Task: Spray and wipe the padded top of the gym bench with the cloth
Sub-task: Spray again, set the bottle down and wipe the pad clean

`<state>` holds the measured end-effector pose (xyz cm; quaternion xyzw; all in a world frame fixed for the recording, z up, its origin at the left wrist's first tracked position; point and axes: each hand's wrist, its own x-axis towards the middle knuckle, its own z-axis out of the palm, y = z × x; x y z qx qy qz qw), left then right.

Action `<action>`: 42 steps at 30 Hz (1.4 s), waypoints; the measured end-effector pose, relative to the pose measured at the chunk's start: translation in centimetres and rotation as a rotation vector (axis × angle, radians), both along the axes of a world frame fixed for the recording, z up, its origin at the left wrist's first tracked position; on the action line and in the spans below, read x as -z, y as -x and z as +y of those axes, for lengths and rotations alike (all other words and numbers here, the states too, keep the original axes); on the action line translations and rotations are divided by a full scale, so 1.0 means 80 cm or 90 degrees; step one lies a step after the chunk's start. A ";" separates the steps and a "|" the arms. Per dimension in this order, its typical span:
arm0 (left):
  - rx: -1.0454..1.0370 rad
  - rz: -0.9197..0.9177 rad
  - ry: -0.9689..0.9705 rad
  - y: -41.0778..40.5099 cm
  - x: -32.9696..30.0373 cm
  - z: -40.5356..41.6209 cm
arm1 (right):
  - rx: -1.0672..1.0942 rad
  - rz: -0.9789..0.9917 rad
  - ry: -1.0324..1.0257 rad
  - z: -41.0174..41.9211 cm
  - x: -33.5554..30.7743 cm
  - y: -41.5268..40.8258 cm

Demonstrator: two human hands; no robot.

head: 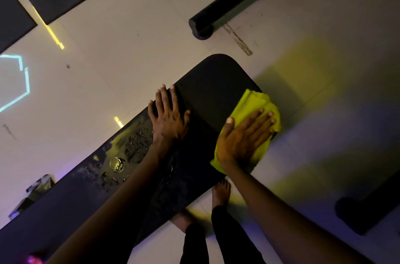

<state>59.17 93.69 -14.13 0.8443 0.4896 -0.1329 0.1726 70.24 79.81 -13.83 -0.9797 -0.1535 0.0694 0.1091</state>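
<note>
The long black padded bench (207,95) runs diagonally from the lower left to a rounded end at upper centre, with pale tiled floor (134,51) open on both long sides and past the rounded end. A black tubular frame foot (202,29) stands on the floor beyond that end, well apart from the pad. Wet droplets and an embossed round emblem (117,164) glisten on the pad's left stretch.

The bright yellow-green folded cloth (253,101) lies at the bench's right edge near the rounded end, part of it hanging over that edge. The right hand (242,138) lies flat on top of the cloth, fingers spread and pressing it onto the pad. The left hand (167,116) rests palm-down with fingers spread on the bare pad at the opposite, left edge, level with the cloth and apart from it. Bare feet (220,193) stand on the floor just beside the bench's near edge.
</note>
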 end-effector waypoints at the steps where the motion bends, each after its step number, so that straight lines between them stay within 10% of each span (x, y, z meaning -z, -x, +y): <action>1: -0.002 -0.001 -0.007 -0.001 0.000 -0.001 | -0.066 -0.005 0.010 0.000 0.002 0.002; 7: 0.026 -0.032 0.004 0.011 -0.007 0.007 | -0.521 -0.093 0.001 -0.035 0.018 -0.095; 15: 0.045 -0.001 0.046 0.029 -0.027 0.001 | -0.054 -0.013 0.016 -0.039 0.002 -0.020; 24: 0.001 -0.032 0.049 0.089 -0.030 -0.006 | -0.771 -0.074 0.015 0.019 0.010 -0.069; 33: -0.010 0.011 0.033 0.137 -0.027 -0.035 | -0.410 -0.072 0.059 0.015 0.000 -0.016; 42: -0.002 0.012 0.010 0.140 -0.019 -0.036 | -0.855 -0.080 0.037 0.120 0.002 -0.051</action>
